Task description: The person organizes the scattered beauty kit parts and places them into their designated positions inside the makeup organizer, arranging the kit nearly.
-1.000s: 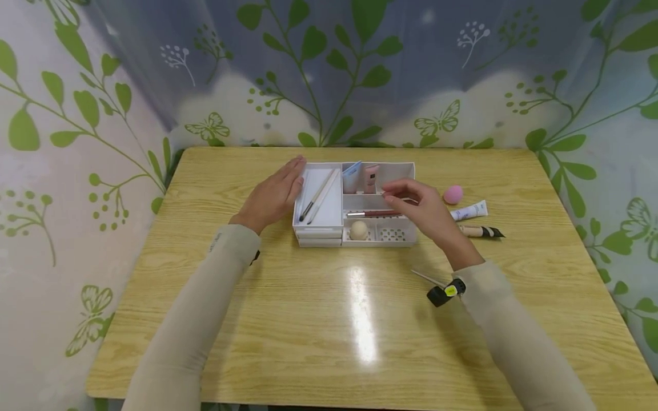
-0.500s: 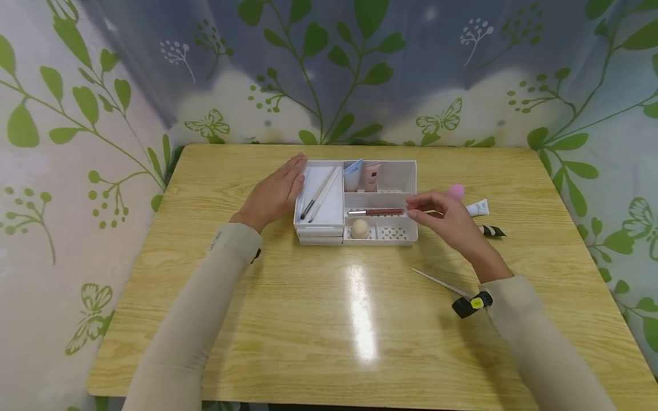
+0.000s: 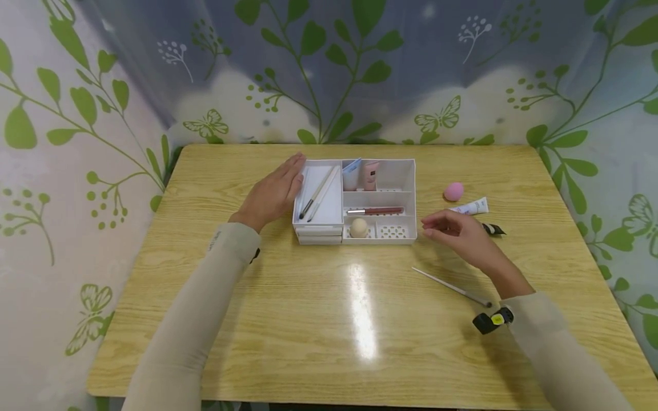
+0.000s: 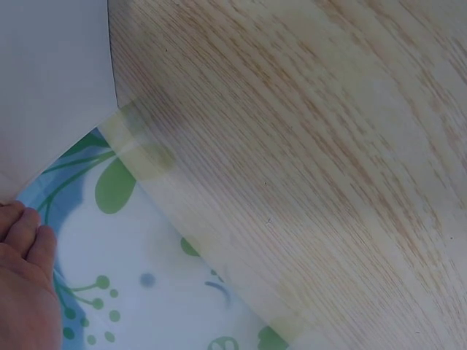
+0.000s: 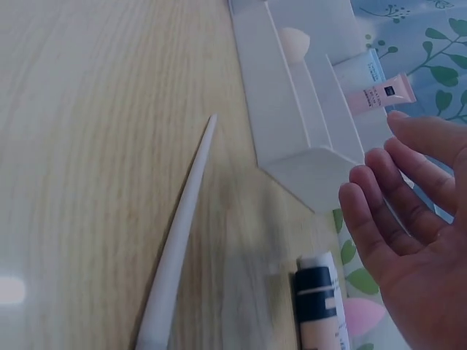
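A white organizer box (image 3: 378, 242) stands at the middle of the table. My left hand (image 3: 273, 193) rests along its left side with fingers straight. On its left tray lie two makeup brushes (image 3: 320, 192). The right compartments hold a blue tube (image 3: 351, 176), a pink tube (image 3: 370, 176), a dark red brush with a silver end (image 3: 377, 211) and a cream makeup sponge (image 3: 358, 228). Just right of the box, my right hand (image 3: 465, 237) hovers with loosely bent fingers and holds nothing. Below it a white-handled brush (image 3: 448, 283) lies on the table.
Right of the box lie a pink makeup sponge (image 3: 454, 192), a white tube (image 3: 473, 206) and a black-capped beige tube (image 5: 318, 306), partly behind my right hand in the head view. A patterned curtain (image 3: 329, 74) rises behind the wooden table (image 3: 288, 319).
My right hand has let go of the dark red brush, which now lies in the middle compartment, and has moved right and toward me, out of the box. The left hand stays put.
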`<action>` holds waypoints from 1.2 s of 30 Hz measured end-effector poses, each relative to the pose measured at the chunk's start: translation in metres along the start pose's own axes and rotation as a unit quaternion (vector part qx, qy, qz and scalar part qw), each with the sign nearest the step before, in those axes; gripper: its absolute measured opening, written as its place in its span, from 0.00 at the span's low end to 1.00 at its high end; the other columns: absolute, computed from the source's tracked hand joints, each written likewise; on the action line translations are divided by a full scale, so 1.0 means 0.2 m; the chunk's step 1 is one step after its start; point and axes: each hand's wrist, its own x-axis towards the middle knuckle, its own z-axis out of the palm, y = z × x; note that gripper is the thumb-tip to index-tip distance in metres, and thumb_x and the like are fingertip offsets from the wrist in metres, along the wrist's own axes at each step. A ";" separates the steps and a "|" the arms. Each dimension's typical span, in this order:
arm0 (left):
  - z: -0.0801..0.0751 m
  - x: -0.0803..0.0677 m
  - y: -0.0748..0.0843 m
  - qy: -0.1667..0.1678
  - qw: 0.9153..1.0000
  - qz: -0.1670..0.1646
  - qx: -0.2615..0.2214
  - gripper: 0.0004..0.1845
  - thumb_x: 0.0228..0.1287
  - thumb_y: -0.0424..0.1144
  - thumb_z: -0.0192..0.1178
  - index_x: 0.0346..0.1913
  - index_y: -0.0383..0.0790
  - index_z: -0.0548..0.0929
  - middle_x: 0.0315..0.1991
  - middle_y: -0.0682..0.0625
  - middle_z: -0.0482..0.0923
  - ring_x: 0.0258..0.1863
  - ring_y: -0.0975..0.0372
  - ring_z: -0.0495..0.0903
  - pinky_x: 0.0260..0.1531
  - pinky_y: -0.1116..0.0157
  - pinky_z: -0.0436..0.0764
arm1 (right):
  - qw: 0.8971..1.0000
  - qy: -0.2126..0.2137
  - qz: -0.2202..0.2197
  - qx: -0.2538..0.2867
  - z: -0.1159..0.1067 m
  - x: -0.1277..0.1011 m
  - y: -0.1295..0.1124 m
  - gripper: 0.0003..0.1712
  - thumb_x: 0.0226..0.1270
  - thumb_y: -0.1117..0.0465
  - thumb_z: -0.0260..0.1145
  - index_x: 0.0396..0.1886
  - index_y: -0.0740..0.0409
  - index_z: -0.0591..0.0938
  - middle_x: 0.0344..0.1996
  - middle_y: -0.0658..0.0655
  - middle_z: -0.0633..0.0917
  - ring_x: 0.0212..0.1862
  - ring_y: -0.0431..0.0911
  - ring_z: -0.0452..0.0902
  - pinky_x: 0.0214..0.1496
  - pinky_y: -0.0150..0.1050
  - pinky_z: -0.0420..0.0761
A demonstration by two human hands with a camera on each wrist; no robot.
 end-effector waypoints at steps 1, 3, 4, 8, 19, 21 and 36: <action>0.00 0.00 0.00 0.000 1.000 0.000 0.000 0.36 0.91 0.59 0.25 0.91 0.45 0.45 0.91 0.50 0.43 0.91 0.56 0.45 0.90 0.54 0.51 | 1.000 -0.004 -0.002 0.000 -0.01 -0.01 0.01 0.18 0.82 0.61 0.69 0.61 0.69 0.85 0.56 0.67 0.88 0.51 0.30 0.84 0.53 0.22 0.83; 0.00 0.00 0.00 0.001 1.000 0.000 0.000 0.36 0.91 0.58 0.25 0.91 0.45 0.45 0.91 0.50 0.43 0.91 0.56 0.45 0.90 0.54 0.51 | 1.000 -0.010 -0.006 -0.010 -0.01 -0.03 0.02 0.17 0.81 0.62 0.69 0.61 0.69 0.86 0.56 0.68 0.88 0.50 0.30 0.84 0.53 0.22 0.83; 0.00 0.00 0.00 0.001 1.000 0.000 0.001 0.36 0.91 0.58 0.25 0.91 0.45 0.45 0.91 0.51 0.43 0.91 0.57 0.45 0.90 0.54 0.51 | 1.000 -0.013 -0.008 -0.017 -0.02 -0.04 0.03 0.17 0.81 0.62 0.70 0.60 0.69 0.86 0.55 0.68 0.89 0.50 0.29 0.84 0.53 0.22 0.83; 0.00 0.00 -0.01 0.000 1.000 0.002 0.005 0.36 0.91 0.58 0.25 0.91 0.45 0.45 0.91 0.51 0.43 0.91 0.57 0.45 0.90 0.54 0.51 | 0.998 -0.029 -0.013 -0.059 -0.03 -0.09 0.06 0.13 0.80 0.63 0.71 0.57 0.64 0.88 0.52 0.63 0.91 0.48 0.29 0.83 0.52 0.24 0.84; 0.00 0.00 0.00 -0.001 1.000 0.003 0.001 0.36 0.91 0.58 0.26 0.91 0.45 0.46 0.91 0.51 0.43 0.91 0.56 0.46 0.89 0.52 0.53 | 0.989 -0.081 -0.014 -0.123 0.01 -0.17 0.09 0.07 0.74 0.62 0.76 0.48 0.56 0.90 0.41 0.50 0.90 0.42 0.33 0.82 0.47 0.30 0.86; 0.00 0.00 0.00 -0.003 1.000 0.004 0.002 0.36 0.91 0.58 0.26 0.91 0.45 0.46 0.91 0.50 0.43 0.91 0.56 0.45 0.89 0.53 0.52 | 0.987 -0.090 -0.016 -0.134 0.01 -0.18 0.10 0.06 0.74 0.62 0.77 0.46 0.55 0.91 0.38 0.48 0.89 0.40 0.33 0.81 0.44 0.30 0.85; 0.00 0.00 0.00 -0.003 1.000 -0.003 0.002 0.36 0.91 0.58 0.25 0.91 0.47 0.45 0.92 0.51 0.42 0.91 0.57 0.45 0.90 0.54 0.52 | 0.974 -0.125 -0.016 -0.189 0.06 -0.15 0.11 0.04 0.74 0.63 0.76 0.38 0.49 0.89 0.31 0.44 0.86 0.34 0.34 0.78 0.36 0.32 0.80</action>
